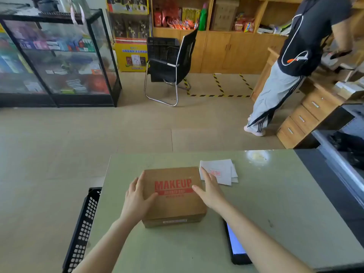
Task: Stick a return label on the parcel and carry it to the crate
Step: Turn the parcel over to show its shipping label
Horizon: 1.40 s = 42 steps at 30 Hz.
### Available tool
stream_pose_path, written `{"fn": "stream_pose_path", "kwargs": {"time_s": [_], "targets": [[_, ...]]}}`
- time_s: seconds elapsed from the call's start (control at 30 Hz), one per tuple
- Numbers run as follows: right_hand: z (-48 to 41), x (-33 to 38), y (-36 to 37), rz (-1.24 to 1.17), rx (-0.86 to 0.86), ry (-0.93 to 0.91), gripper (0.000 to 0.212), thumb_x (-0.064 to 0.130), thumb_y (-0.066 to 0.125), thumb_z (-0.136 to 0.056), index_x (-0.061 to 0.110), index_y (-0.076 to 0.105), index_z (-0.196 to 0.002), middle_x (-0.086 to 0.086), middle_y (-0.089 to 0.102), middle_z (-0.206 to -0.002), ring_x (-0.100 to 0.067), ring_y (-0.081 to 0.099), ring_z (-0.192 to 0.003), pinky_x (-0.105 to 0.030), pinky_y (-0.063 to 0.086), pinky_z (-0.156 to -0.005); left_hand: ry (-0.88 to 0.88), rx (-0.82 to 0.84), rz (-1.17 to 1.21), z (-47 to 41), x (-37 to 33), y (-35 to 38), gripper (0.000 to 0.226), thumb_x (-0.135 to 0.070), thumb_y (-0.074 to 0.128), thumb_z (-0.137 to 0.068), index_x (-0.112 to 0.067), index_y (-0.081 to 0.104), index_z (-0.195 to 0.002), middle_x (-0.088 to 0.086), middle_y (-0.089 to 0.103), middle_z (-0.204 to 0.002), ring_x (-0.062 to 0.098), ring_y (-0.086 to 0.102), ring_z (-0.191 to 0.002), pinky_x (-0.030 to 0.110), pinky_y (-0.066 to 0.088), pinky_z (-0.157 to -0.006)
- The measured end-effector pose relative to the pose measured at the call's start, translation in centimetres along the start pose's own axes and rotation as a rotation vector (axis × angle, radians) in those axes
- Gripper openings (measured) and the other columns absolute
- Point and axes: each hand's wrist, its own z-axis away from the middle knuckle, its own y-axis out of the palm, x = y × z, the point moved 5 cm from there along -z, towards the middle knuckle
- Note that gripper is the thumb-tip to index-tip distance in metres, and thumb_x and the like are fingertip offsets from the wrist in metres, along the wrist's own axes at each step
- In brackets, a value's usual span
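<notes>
Left hand (137, 196) and right hand (209, 189) flank the parcel (173, 201), touching its sides.

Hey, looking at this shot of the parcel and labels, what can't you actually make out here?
- Head view: the red stamp on the return labels is too small, and the right hand covers their near corner.
- The small print under MAKEUP on the parcel is blurred.
- The black crate is cut off by the table edge; its inside is hidden.
- The phone is partly behind the right forearm.

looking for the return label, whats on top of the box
On the box: red MAKEUP print, left hand, right hand. No label shows; the labels lie beside it. Under the hands is hidden.
</notes>
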Motion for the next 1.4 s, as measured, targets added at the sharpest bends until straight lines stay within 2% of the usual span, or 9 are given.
{"fn": "stream_pose_path", "kwargs": {"time_s": [0.17, 0.5, 0.6, 0.7, 0.87, 1.0, 1.1, 1.27, 1.4], "targets": [[1.1, -1.7, 2.4, -0.194, 0.043, 0.141, 0.081, 0.038, 0.058, -0.091, 0.032, 0.006, -0.152, 0.004, 0.015, -0.161, -0.019, 0.022, -0.145, -0.037, 0.024, -0.113, -0.104, 0.082, 0.116, 0.8, 2.2, 1.8, 0.091, -0.028, 0.068, -0.083, -0.038, 0.009, -0.151, 0.007, 0.052, -0.14, 0.029, 0.055, -0.118, 0.041, 0.048, -0.094], [0.7, -1.5, 2.9, -0.261, -0.024, 0.163, 0.101, 0.012, 0.075, -0.079, 0.032, 0.006, -0.151, 0.002, 0.019, -0.16, -0.02, 0.028, -0.143, -0.034, 0.034, -0.107, -0.141, 0.009, 0.255, 1.1, 3.2, 1.4, 0.103, -0.02, 0.08, -0.072, -0.037, 0.015, -0.15, 0.001, 0.051, -0.142, 0.026, 0.059, -0.117, 0.043, 0.05, -0.097], [0.7, -0.6, 2.2, -0.35, -0.094, 0.146, 0.1, 0.027, 0.078, -0.076, 0.037, 0.01, -0.15, -0.003, 0.024, -0.155, -0.022, 0.032, -0.14, -0.034, 0.035, -0.103, -0.062, 0.001, 0.251, 1.1, 2.7, 0.7, 0.115, -0.009, 0.079, -0.065, -0.048, 0.009, -0.147, -0.004, 0.045, -0.13, 0.022, 0.058, -0.111, 0.046, 0.055, -0.088], [0.7, -0.1, 1.5, -0.584, -0.115, 0.18, 0.075, 0.05, 0.064, -0.082, 0.038, 0.025, -0.144, 0.002, 0.034, -0.151, -0.02, 0.038, -0.134, -0.039, 0.036, -0.105, -0.015, 0.015, 0.222, 1.1, 1.9, 0.5, 0.125, 0.0, 0.072, -0.062, -0.061, -0.003, -0.141, -0.004, 0.037, -0.115, 0.011, 0.056, -0.096, 0.034, 0.057, -0.07], [0.8, -0.2, 0.9, -0.722, -0.125, 0.29, 0.055, 0.061, 0.045, -0.088, 0.021, 0.039, -0.125, -0.008, 0.049, -0.137, -0.024, 0.048, -0.123, -0.044, 0.036, -0.106, -0.046, 0.026, 0.441, 1.5, 0.6, -0.3, 0.09, -0.047, 0.081, -0.063, -0.049, 0.024, -0.133, 0.002, 0.045, -0.122, 0.018, 0.057, -0.108, 0.039, 0.052, -0.089], [0.9, 0.0, 0.2, -0.697, -0.136, 0.327, 0.064, 0.067, 0.048, -0.081, 0.009, 0.044, -0.106, -0.02, 0.058, -0.116, -0.033, 0.058, -0.107, -0.055, 0.044, -0.101, -0.13, -0.017, 0.519, 1.3, -0.7, -1.3, 0.056, -0.068, 0.061, -0.071, -0.034, 0.039, -0.11, -0.003, 0.059, -0.111, 0.003, 0.059, -0.091, 0.021, 0.044, -0.064], [1.3, -0.7, 0.2, -0.647, -0.127, 0.36, 0.049, 0.06, 0.055, -0.081, 0.014, 0.042, -0.09, -0.013, 0.062, -0.106, -0.025, 0.061, -0.097, -0.049, 0.053, -0.088, -0.171, -0.129, 0.444, 0.9, -0.5, -1.7, 0.047, -0.06, 0.057, -0.082, -0.018, 0.044, -0.101, 0.001, 0.06, -0.101, 0.012, 0.058, -0.088, 0.028, 0.041, -0.064], [2.3, -1.6, 0.7, -0.661, -0.086, 0.364, 0.032, 0.03, 0.063, -0.077, 0.022, 0.046, -0.104, -0.007, 0.06, -0.11, -0.019, 0.059, -0.096, -0.042, 0.052, -0.084, -0.123, -0.124, 0.453, 1.5, 0.4, -1.4, 0.033, -0.03, 0.071, -0.08, -0.016, 0.045, -0.094, -0.005, 0.06, -0.093, 0.016, 0.063, -0.096, 0.023, 0.043, -0.06], [3.2, -1.5, 1.4, -0.558, -0.027, 0.288, 0.059, 0.015, 0.058, -0.072, 0.037, 0.039, -0.123, 0.006, 0.059, -0.11, -0.011, 0.056, -0.096, -0.029, 0.045, -0.072, -0.046, -0.006, 0.434, 2.2, 1.2, -0.3, 0.07, -0.007, 0.071, -0.071, -0.029, 0.041, -0.131, -0.006, 0.057, -0.113, 0.013, 0.058, -0.11, 0.025, 0.049, -0.079]]}}
